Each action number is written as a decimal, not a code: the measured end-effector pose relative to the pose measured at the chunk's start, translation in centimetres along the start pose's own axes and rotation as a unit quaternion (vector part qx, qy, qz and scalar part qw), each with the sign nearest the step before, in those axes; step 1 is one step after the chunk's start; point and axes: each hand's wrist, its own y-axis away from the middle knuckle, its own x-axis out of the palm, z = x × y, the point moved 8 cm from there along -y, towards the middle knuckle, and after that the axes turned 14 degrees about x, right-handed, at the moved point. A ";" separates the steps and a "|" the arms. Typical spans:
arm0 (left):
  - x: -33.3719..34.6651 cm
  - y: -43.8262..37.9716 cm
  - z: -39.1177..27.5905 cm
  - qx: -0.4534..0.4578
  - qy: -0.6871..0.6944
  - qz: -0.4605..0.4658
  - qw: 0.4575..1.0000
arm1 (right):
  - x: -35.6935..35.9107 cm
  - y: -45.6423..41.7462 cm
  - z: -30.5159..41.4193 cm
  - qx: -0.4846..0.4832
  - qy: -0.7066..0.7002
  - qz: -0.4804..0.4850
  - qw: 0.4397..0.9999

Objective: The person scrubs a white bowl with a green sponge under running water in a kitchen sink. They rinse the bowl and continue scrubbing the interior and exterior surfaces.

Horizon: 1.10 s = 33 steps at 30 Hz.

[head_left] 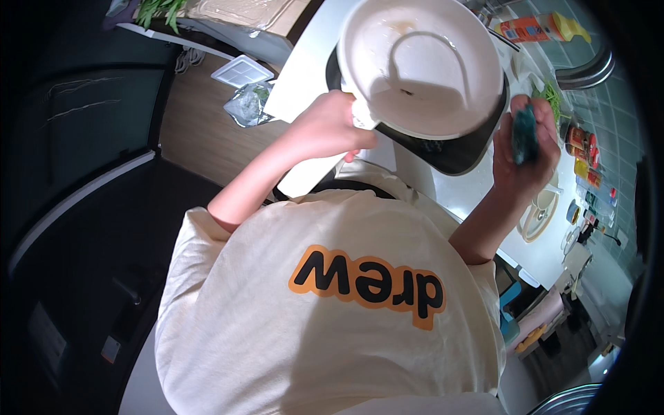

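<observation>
My left hand [332, 127] grips the pale handle [311, 174] of a white frying pan [430, 98]. The pan is tilted, showing its wet inside with a brownish smear and a small dark speck. Beneath it is a dark sink [451, 158] with rounded corners, mostly covered by the pan. To the right of the pan, apart from it, my right hand [526, 150] holds a dark green scouring pad [525, 135], slightly blurred.
A metal faucet [586, 72] arches at the right, below an orange bottle with a yellow top [542, 28]. Jars [581, 145] and bottles line the tiled wall. A glass lid [539, 218] lies on the white counter. Left are a plastic bag [251, 104] and a white tray [242, 71].
</observation>
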 end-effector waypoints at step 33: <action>0.6 6.9 7.4 -0.115 0.526 -0.156 0.828 | 15.5 -9.2 -16.6 -0.186 0.671 0.358 0.622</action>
